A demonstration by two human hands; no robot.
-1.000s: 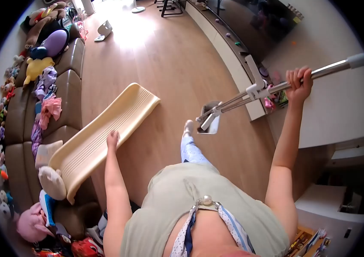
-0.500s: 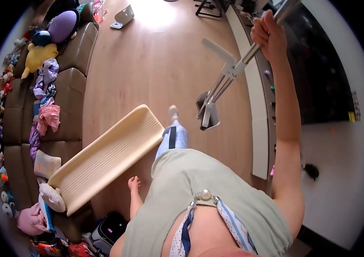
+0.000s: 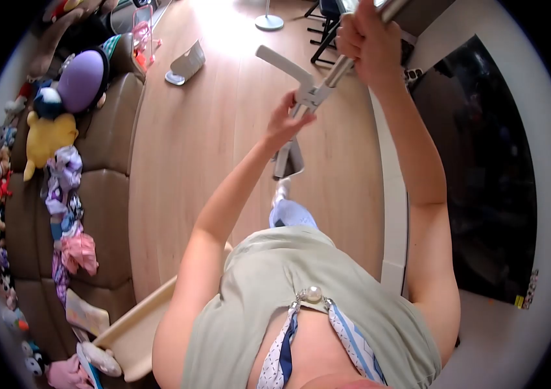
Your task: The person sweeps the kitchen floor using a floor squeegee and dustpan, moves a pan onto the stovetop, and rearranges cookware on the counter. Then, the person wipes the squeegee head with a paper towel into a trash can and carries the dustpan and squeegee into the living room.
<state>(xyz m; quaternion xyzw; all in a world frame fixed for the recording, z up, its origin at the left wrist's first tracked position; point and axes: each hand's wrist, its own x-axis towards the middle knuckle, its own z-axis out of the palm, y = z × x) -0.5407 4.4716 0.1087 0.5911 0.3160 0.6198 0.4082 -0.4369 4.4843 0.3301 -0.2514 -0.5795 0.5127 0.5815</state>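
My right hand (image 3: 371, 45) is wrapped round the metal pole of a mop-like tool (image 3: 340, 70), high at the upper right. Lower on the same tool, my left hand (image 3: 288, 120) closes round the poles just below the white bracket (image 3: 311, 96). A white angled handle (image 3: 282, 61) sticks out from that bracket toward the upper left. At the tool's lower end is a grey and white head (image 3: 288, 162), just beyond my foot (image 3: 282, 189) and partly hidden by the poles.
A brown sofa (image 3: 104, 139) with plush toys and clothes lines the left. The cream slide (image 3: 142, 330) lies at the lower left, partly behind my arm. A white curved object (image 3: 187, 63) and a round stand base (image 3: 269, 23) are ahead; a black television (image 3: 476, 175) is right.
My left hand has risen from beside the slide and taken hold of the tool. My right hand has moved up and left with the pole. The slide now sits lower in view.
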